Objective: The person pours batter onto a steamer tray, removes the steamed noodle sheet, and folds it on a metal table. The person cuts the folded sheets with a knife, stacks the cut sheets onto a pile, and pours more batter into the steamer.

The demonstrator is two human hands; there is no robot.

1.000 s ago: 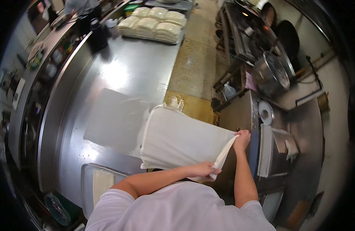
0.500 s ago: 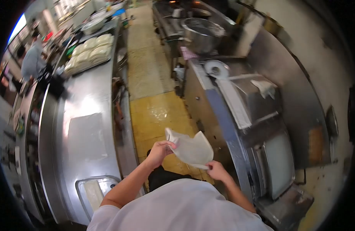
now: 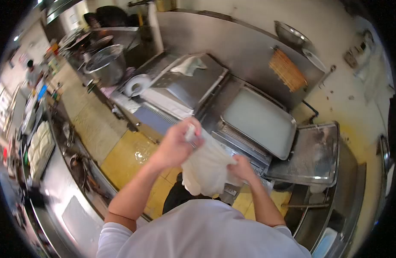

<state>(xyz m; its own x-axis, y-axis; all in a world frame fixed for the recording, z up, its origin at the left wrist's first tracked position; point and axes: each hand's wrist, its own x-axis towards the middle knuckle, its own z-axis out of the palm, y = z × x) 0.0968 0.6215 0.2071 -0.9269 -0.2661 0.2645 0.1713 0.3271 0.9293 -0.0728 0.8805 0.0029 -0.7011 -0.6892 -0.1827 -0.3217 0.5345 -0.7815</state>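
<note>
A thin, limp white sheet (image 3: 206, 172) hangs between my hands in front of my body; whether it is cloth or something else I cannot tell. My left hand (image 3: 180, 144) is closed round its upper left part, raised higher than the other hand. At the sheet's right edge, my right hand (image 3: 242, 168) pinches it. Beyond my right hand lies a shallow metal tray (image 3: 291, 142) with a smooth, milky white surface inside. A flat steel box-like cover (image 3: 202, 86) with a crumpled white cloth (image 3: 188, 66) on top stands farther back.
Another metal tray (image 3: 309, 167) slopes at the right. A large steel pot (image 3: 105, 69) and a white roll (image 3: 138, 84) stand at the upper left. White stacked slabs (image 3: 41, 148) lie on the left counter (image 3: 82, 223). A person (image 3: 34, 75) is far off.
My view has swung right toward the trays. The left hand has risen and the sheet now hangs more gathered. Both hands still hold it.
</note>
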